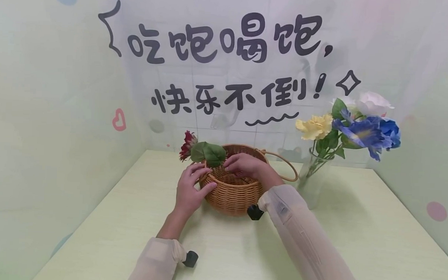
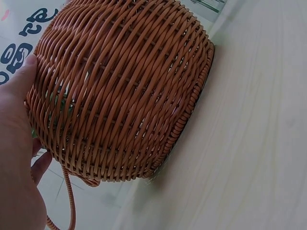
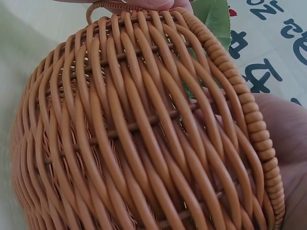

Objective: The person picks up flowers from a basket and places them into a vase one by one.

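A brown wicker basket [image 1: 231, 200] stands upright on the table, its round mouth facing up. My left hand [image 1: 189, 190] grips its left rim, the thumb [image 2: 24, 79] against the outer wall in the left wrist view. Over that rim leans a dark red flower [image 1: 188, 145] with green leaves [image 1: 214, 154], its stem running down inside. My right hand [image 1: 246, 165] reaches over the right rim into the basket, fingers bent beside the leaves. In the right wrist view the woven wall covers most of those fingers, so I cannot tell whether they pinch the stem.
Right of the basket stands a clear glass vase [image 1: 313, 186] holding a yellow flower [image 1: 315, 126], blue flowers [image 1: 370, 135] and a white flower [image 1: 373, 104]. The basket's handle [image 1: 287, 165] droops toward the vase. A printed wall sheet [image 1: 224, 136] rises behind the pale table [image 1: 220, 255].
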Motion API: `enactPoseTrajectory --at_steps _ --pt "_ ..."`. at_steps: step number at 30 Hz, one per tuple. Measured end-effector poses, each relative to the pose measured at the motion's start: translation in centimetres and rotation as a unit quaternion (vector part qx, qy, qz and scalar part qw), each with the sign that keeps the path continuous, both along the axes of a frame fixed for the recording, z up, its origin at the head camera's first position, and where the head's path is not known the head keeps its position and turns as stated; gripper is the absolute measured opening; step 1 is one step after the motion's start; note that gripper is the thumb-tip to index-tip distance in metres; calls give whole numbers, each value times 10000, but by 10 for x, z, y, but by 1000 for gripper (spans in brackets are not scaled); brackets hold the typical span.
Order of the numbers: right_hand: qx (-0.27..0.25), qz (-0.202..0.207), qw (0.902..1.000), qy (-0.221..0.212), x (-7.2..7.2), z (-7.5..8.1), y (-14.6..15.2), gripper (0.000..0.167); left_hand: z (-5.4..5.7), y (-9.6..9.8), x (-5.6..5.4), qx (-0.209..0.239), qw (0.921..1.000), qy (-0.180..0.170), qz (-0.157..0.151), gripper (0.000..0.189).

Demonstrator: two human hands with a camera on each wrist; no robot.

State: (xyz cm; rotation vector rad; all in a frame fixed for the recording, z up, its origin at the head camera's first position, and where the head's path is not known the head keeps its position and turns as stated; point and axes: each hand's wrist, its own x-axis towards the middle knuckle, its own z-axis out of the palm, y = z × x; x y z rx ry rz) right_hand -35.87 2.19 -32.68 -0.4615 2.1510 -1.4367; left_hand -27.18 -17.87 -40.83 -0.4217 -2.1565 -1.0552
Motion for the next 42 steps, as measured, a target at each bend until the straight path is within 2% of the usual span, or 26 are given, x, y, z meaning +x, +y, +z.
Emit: enactPoseTrajectory --at_steps 8,15,26,33,42 --pt "181 345 9989 268 0 0 1 29 0 0 0 -15 10000 40 -3 36" --pt "77 324 9979 547 1 0 1 31 0 1 0 0 9999 109 -22 35" --pt "-527 -92 9953 809 0 0 0 34 -1 1 0 56 10000 28 -11 35" --pt "-759 -380 9916 973 2 3 -1 29 -2 1 0 42 10000 39 -3 36" --pt "-1220 -1029 9819 1024 1 4 -3 25 -1 0 -1 71 9999 69 -46 36"
